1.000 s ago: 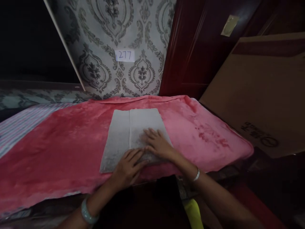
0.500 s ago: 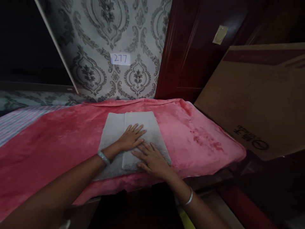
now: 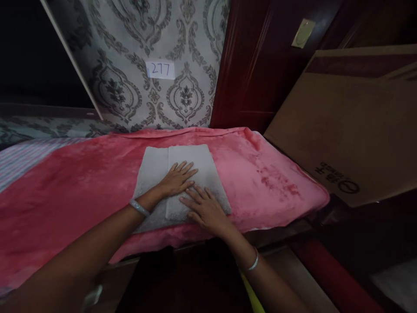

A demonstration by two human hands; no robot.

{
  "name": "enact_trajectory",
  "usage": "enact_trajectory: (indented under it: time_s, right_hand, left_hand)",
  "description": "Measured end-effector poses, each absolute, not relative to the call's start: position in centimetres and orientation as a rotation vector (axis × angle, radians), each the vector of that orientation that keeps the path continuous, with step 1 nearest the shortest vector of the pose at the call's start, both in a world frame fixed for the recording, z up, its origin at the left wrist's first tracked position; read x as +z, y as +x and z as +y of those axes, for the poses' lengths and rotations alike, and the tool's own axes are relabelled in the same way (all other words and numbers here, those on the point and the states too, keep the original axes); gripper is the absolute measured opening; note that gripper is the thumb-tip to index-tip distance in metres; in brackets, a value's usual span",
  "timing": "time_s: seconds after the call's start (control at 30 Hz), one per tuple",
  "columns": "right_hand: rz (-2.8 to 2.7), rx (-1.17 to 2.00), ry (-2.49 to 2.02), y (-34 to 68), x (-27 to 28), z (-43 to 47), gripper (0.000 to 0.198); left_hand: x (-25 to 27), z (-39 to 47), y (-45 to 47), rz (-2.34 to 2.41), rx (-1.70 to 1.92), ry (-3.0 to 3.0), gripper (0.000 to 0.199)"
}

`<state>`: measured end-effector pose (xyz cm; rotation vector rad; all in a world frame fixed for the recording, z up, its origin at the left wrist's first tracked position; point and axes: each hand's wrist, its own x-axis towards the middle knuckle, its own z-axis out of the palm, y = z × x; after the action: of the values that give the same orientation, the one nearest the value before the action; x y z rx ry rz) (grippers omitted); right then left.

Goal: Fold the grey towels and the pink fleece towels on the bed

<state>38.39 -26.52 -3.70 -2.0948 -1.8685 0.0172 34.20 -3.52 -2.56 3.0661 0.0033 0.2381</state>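
Observation:
A grey cloth (image 3: 154, 167), perhaps a towel, lies folded on a pink plush blanket (image 3: 260, 191). Its right part overlaps the left one, with a fold edge running from back to front. My left hand (image 3: 177, 179) rests flat on the middle of the cloth, fingers spread. Close beside it, nearer to me, my right hand (image 3: 206, 208) lies flat on the cloth's right part, fingers apart. The fingertips of the right hand almost meet the left hand. Neither hand grasps anything.
A large cardboard box (image 3: 342, 121) leans at the right, by a dark red door (image 3: 250, 74). Patterned wallpaper with a paper label (image 3: 160, 69) reading 277 is behind. A dark screen (image 3: 39, 56) hangs at left, above a striped cloth (image 3: 35, 156).
The whole view has shifted slightly, so the scene sits a little higher in the picture. Both hands stay flat on the grey cloth, in nearly the same places.

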Motion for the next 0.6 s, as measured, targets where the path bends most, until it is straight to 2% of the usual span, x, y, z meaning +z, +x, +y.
enact_trajectory:
  time_s: [0.23, 0.4, 0.6]
  right_hand:
    - [-1.563, -0.073, -2.162, 39.9, -4.1, -31.0, 0.050]
    - [-1.458, -0.096, -2.230, 41.1, -7.2, -32.9, 0.057]
    - [-1.396, -0.147, -2.258, 40.8, -8.4, -32.8, 0.058]
  left_hand:
    - [-2.3, -5.7, 30.3, -0.119, 0.159, 3.055, 0.068]
    - [-4.1, -8.4, 26.0, -0.115, 0.333, 3.056, 0.058]
    - [-4.2, -8.9, 26.0, -0.078, 0.350, 3.060, 0.057]
